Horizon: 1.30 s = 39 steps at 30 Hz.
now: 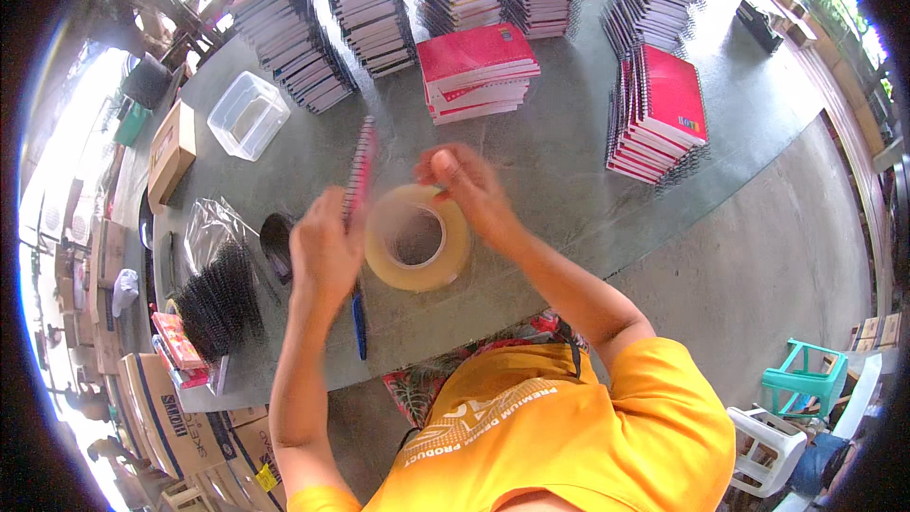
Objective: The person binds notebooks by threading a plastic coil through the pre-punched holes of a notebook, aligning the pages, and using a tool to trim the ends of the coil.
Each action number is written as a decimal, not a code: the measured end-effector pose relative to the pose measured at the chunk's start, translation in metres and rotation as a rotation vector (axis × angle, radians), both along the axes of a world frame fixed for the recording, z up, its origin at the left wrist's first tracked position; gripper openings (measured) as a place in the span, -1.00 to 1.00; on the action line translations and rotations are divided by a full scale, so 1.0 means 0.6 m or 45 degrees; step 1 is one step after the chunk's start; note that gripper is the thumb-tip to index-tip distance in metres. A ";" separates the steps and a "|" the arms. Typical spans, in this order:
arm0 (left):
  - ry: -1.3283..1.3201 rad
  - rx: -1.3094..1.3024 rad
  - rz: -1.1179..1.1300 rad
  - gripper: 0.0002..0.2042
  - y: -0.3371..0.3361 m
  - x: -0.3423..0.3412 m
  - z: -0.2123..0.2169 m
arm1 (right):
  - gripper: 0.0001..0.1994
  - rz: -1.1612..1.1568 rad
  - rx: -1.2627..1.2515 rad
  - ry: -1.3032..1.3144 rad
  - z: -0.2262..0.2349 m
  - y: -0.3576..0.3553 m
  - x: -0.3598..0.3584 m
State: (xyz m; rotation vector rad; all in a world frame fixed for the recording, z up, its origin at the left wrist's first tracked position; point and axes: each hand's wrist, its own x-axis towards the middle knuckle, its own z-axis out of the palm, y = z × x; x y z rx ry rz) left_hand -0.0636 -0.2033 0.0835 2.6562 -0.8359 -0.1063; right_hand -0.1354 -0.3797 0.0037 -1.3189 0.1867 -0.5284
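My left hand [325, 245] is closed around a spiral-bound notebook [360, 166] with a red cover, held upright and seen nearly edge-on. Just right of it, my right hand [466, 192] is raised with its fingers curled in and the thumb pressed to them. Whether something small sits in that pinch is too blurred to see. Below and between both hands lies a big roll of clear, yellowish tape [453, 261], flat on the table. A blue pen-like tool [359, 324] rests by my left wrist, and a dark object [277, 242] lies left of that hand.
Tall stacks of spiral notebooks [365, 5] line the table's far side. Red notebooks are piled at centre [479, 57] and right [673, 95]. A clear plastic box [248, 114], cardboard box [171, 152] and black binding coils [223, 303] stand left. Stools [806, 374] are at lower right.
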 end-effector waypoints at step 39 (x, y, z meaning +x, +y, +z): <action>-0.135 -0.451 -0.298 -0.82 0.117 0.009 -0.071 | -0.64 -0.526 -2.079 -0.167 0.089 -0.173 0.070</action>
